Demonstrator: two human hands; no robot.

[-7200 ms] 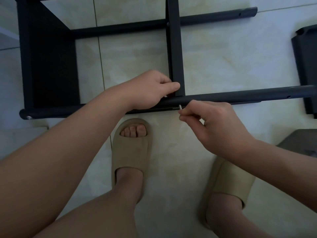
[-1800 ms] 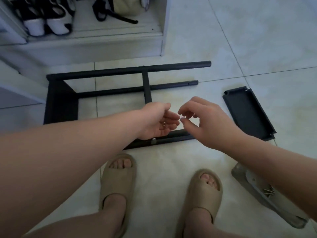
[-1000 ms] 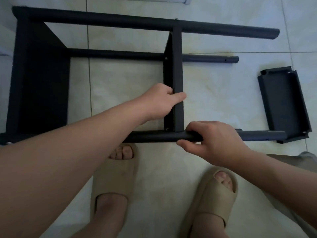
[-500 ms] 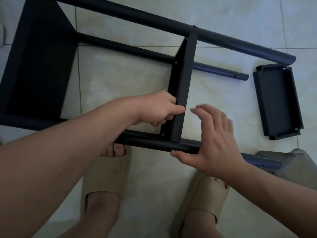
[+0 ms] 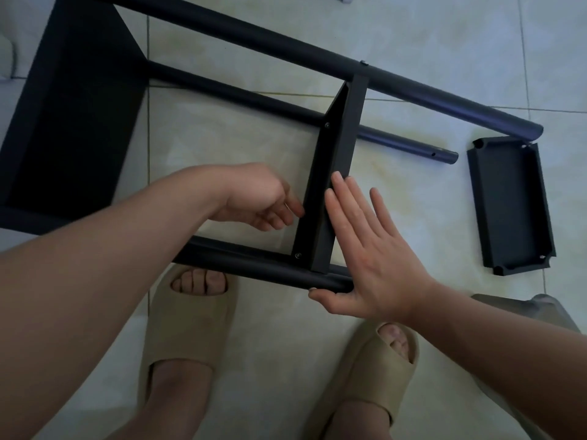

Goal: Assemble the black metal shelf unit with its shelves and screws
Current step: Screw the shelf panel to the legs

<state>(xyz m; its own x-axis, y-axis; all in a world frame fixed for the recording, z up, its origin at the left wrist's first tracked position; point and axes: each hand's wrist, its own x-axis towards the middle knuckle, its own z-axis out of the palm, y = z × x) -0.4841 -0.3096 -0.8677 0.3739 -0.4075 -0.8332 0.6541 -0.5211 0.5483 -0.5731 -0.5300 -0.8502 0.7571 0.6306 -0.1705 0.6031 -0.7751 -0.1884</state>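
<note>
The right hand point(image 5: 371, 258) is flat, its fingers point(image 5: 344, 211) straight and slightly spread. Their tips rest on the edge of the middle shelf point(image 5: 346, 138), and the thumb lies against the near pole point(image 5: 247, 265). The left hand point(image 5: 260, 201) is loosely curled and grips nothing, with its fingertips just beside the shelf's inner face, perhaps brushing it. The shelf unit point(image 5: 73, 122) lies on its side on the tile floor point(image 5: 444, 42). The middle shelf sits between the unit's poles, with a screw point(image 5: 297, 255) at its lower corner. A loose shelf point(image 5: 511, 204) lies apart to the right, with bare floor between it and the pole ends. Two slippers point(image 5: 190, 328) stand just under the near pole.
</note>
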